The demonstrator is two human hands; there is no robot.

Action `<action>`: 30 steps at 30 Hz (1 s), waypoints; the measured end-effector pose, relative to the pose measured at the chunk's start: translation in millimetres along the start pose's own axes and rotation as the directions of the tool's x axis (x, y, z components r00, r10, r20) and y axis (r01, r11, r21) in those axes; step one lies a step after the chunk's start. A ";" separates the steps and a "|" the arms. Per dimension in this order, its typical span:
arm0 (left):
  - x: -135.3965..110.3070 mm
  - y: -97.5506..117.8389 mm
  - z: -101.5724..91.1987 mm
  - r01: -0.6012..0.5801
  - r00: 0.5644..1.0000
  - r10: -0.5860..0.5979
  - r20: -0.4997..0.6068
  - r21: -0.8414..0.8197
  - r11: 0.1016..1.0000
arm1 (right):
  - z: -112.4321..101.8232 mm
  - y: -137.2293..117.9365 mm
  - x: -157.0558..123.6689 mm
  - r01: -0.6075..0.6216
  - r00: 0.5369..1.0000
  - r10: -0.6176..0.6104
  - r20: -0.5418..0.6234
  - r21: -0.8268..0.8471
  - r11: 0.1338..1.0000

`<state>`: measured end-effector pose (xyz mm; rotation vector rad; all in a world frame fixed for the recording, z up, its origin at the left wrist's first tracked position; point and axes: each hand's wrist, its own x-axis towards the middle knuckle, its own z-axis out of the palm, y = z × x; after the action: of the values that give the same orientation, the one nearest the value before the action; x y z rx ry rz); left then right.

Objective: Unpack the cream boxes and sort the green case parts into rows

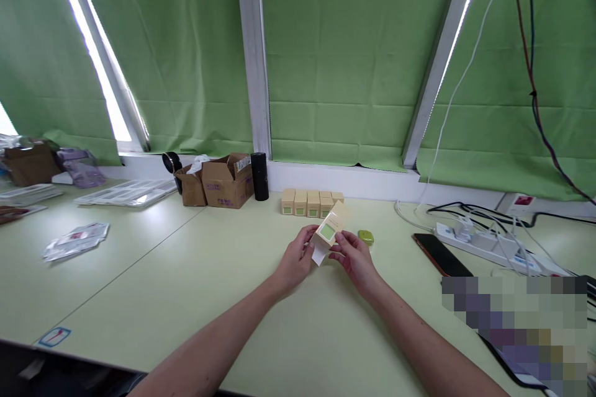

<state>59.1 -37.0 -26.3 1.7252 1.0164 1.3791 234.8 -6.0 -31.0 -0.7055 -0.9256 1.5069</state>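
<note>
Between my two hands a small cream box [332,221] with a green window is held tilted above the table. My left hand [297,256] grips its left side, fingers closed against the cardboard. On the other side my right hand [356,258] pinches the box's lower right edge. A white flap or slip [319,253] hangs out at the box's bottom end. Just behind my right hand lies a small green case [365,237]. Several similar cream boxes [300,203] stand in a row farther back, the rightmost partly hidden by the held box.
Brown cartons [228,181] and a black cylinder [259,177] stand against the back ledge. White trays [125,193] and plastic packets [77,240] lie left. To the right are a phone [440,253], a power strip [484,245] with tangled cables, and a blurred-out patch.
</note>
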 end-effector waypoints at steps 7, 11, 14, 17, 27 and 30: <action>1.5 -3.0 -0.2 0.030 0.999 -0.028 -0.040 0.037 0.999 | 2.5 -0.6 -3.0 -0.047 0.999 0.046 0.019 0.020 0.999; 2.7 -1.1 1.9 0.061 0.996 -0.059 -0.064 0.029 0.998 | 4.0 0.5 -4.1 -0.044 0.998 0.044 0.046 -0.015 0.999; 3.6 0.9 1.7 0.096 0.993 -0.095 -0.066 0.003 0.995 | 3.8 0.4 -4.4 -0.048 0.997 0.049 0.059 -0.027 0.998; 3.6 2.8 0.5 0.111 0.993 -0.113 -0.037 -0.056 0.992 | 3.5 -0.6 -4.7 -0.053 0.996 0.054 0.067 -0.017 0.998; 1.1 1.5 0.2 0.126 0.991 -0.117 0.060 -0.181 0.975 | 5.6 -4.4 -7.7 -0.081 0.982 0.093 0.164 -0.081 0.993; 3.1 -2.8 -0.6 0.144 0.989 -0.134 0.059 -0.212 0.967 | 5.5 -4.2 -7.2 -0.075 0.986 0.087 0.146 -0.085 0.994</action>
<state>58.4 -33.0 -27.2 1.4899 0.9093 1.3045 233.3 -13.9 -25.2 -0.7015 -1.0853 1.6194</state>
